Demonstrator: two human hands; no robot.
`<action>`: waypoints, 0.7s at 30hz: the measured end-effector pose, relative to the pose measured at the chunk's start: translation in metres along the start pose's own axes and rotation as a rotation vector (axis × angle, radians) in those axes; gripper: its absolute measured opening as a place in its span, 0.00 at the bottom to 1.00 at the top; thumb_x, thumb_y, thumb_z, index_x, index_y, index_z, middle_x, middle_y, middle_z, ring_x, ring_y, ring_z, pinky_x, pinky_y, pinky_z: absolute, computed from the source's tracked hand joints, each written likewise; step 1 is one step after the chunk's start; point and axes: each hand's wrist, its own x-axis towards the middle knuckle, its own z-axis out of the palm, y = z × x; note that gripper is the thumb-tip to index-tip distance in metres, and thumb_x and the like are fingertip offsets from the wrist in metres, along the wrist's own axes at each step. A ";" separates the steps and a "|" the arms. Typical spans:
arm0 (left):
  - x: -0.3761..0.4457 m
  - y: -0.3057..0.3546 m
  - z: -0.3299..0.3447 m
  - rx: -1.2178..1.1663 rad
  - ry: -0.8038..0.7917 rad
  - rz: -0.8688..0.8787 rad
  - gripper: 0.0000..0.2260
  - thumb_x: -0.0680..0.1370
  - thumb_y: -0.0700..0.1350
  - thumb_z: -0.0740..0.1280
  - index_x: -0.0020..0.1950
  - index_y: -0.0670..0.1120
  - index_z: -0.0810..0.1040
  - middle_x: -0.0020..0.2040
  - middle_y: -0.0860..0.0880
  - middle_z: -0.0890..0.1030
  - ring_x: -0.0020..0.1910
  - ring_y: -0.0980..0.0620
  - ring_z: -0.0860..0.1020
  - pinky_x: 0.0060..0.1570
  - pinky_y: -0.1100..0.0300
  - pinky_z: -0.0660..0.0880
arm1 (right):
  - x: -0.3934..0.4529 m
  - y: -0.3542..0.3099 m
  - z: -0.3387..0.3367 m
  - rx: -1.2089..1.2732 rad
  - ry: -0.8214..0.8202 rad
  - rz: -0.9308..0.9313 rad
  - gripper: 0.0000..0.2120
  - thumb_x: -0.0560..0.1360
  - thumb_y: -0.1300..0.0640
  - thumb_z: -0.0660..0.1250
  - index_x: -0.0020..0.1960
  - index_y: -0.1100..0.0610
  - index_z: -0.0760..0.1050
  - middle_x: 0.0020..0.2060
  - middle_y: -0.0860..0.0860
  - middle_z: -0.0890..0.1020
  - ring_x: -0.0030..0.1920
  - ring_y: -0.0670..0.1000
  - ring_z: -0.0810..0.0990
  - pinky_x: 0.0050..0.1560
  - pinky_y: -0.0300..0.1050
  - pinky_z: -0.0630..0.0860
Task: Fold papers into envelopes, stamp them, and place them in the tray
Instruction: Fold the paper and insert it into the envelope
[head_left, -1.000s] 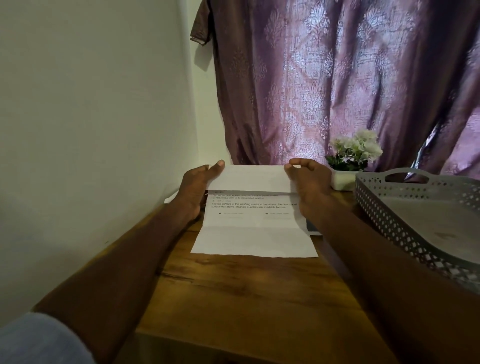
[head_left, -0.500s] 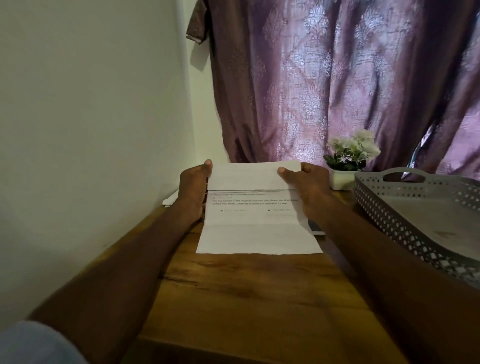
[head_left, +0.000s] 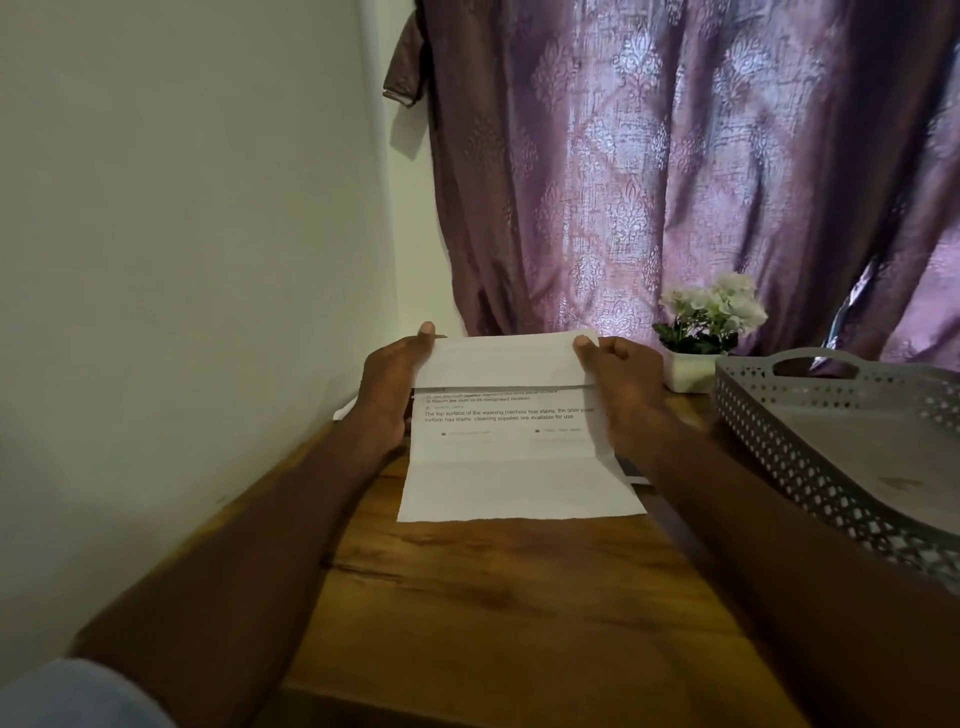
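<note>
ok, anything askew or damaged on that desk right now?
Nothing damaged or spilled. The paper lies square on the table, its far part folded over and held by both hands, left and right. The tray sits tilted in view, seemingly empty.

You're in a home room: a wooden table (head_left: 519, 597) pushed into a plain wall corner, a patterned purple curtain (head_left: 675, 166) behind it, and a small potted flower (head_left: 711, 317) on top.
</note>
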 end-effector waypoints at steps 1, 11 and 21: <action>-0.001 -0.001 0.000 0.037 -0.062 -0.012 0.27 0.66 0.62 0.80 0.53 0.42 0.84 0.54 0.38 0.86 0.56 0.32 0.84 0.60 0.30 0.77 | 0.001 0.001 0.001 -0.002 0.029 -0.018 0.12 0.74 0.51 0.75 0.34 0.53 0.79 0.36 0.50 0.84 0.39 0.51 0.79 0.54 0.57 0.81; -0.008 0.007 -0.007 -0.026 -0.135 -0.104 0.18 0.74 0.40 0.78 0.61 0.37 0.80 0.55 0.37 0.86 0.53 0.34 0.85 0.57 0.34 0.80 | -0.009 0.000 0.003 0.060 -0.289 0.048 0.22 0.63 0.63 0.82 0.55 0.62 0.83 0.49 0.58 0.87 0.50 0.61 0.87 0.56 0.63 0.82; 0.001 0.010 -0.017 0.112 -0.077 -0.108 0.09 0.79 0.32 0.70 0.58 0.39 0.82 0.53 0.40 0.87 0.48 0.39 0.87 0.42 0.47 0.85 | -0.011 -0.007 -0.002 0.015 -0.183 0.154 0.06 0.77 0.67 0.70 0.51 0.58 0.82 0.49 0.58 0.86 0.48 0.58 0.85 0.53 0.55 0.83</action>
